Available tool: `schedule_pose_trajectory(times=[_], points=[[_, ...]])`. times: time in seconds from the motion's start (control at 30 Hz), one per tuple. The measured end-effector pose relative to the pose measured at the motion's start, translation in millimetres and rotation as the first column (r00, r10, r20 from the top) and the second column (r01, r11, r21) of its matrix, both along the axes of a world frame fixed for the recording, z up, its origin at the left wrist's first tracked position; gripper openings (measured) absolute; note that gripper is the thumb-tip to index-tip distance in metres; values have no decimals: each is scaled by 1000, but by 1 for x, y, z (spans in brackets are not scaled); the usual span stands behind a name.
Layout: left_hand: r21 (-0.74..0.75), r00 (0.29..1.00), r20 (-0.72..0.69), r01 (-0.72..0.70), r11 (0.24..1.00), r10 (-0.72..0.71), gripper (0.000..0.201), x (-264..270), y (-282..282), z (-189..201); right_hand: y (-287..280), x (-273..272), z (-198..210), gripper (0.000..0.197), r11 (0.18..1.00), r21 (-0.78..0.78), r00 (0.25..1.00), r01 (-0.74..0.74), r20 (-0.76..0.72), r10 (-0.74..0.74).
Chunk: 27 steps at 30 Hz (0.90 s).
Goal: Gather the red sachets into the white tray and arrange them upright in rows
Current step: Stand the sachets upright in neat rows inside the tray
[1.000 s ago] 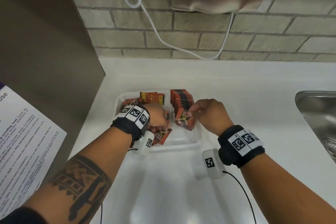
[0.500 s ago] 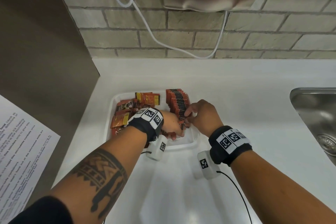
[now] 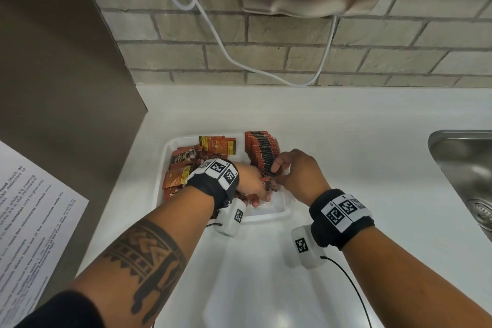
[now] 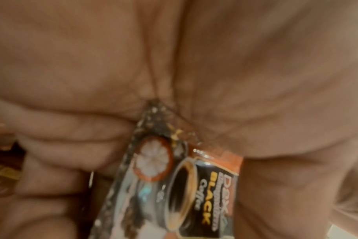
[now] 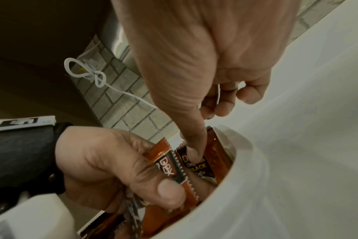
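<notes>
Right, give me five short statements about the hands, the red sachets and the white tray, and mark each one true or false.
1. The left hand grips red coffee sachets between thumb and fingers. True.
2. The neat upright row of red sachets stands on the left side of the white plastic tray. False: it stands on the right side; the left side holds a loose pile of sachets.
3. The right hand rests on the steel sink. False: it is over the tray, at the near end of the row.
4. A white cable hangs against the brick wall. True.
5. Loose sachets lie scattered on the white countertop outside the tray. False: all visible ones are in the tray or in hand.
</notes>
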State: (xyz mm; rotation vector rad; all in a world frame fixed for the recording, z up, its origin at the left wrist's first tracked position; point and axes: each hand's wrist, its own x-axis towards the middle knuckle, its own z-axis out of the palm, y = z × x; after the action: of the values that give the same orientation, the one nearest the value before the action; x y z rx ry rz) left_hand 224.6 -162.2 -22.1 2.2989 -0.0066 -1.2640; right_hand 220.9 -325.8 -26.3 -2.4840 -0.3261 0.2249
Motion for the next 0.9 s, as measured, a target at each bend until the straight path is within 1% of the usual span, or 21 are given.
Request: schedule_pose_trajectory(times=[0.2,0.3,0.37,0.43,0.5,0.53,0.57,0.6,0.63,0.67,0.7,0.73,0.8,0.83,0.9], points=[[-50,999,-26,-45,998,44,34,-3,3,2,-2,-1,2,25,1000,-2,1000,-9,19,9],[-80,997,-24,-75,994,73,28,-5,7,4,-3,-3,5,21,999,39,999,-5,39,4],[-136,996,-9,-84,987,84,23,-7,13,7,-4,-5,9,15,995,95,998,6,62,-12],[-227,994,-7,-111,968,113,19,-8,19,11,-4,-7,15,13,988,156,998,-2,62,-8],[-350,987,-25,-157,924,158,19,-9,27,13,-3,-12,21,11,982,188,1000,-24,12,22],[-425,980,-44,-194,884,194,18,-10,30,14,-1,-14,23,9,980,194,999,-35,-11,38],[-507,968,-75,-243,827,238,19,-12,32,16,0,-15,24,6,978,204,999,-40,-21,45],[-573,953,-106,-291,766,283,21,-13,34,17,1,-16,26,4,974,224,999,-35,-25,42],[-617,944,-121,-315,721,308,23,-14,36,18,2,-15,28,3,966,259,999,-17,-32,26],[-638,943,-111,-310,705,315,26,-15,38,20,2,-15,30,3,952,308,999,6,-50,10],[-639,945,-81,-293,711,317,29,-16,40,22,3,-14,33,2,936,352,997,23,-72,3],[-618,947,-13,-259,743,320,30,-16,42,23,4,-13,36,2,926,376,997,26,-81,5],[-494,930,212,-163,854,300,30,-15,44,25,5,-12,41,6,926,377,997,7,-68,20],[-425,911,302,-134,895,279,30,-15,44,27,6,-12,43,6,927,375,998,1,-61,24],[-365,883,384,-123,923,270,30,-16,41,28,7,-11,46,7,928,373,999,0,-39,16]])
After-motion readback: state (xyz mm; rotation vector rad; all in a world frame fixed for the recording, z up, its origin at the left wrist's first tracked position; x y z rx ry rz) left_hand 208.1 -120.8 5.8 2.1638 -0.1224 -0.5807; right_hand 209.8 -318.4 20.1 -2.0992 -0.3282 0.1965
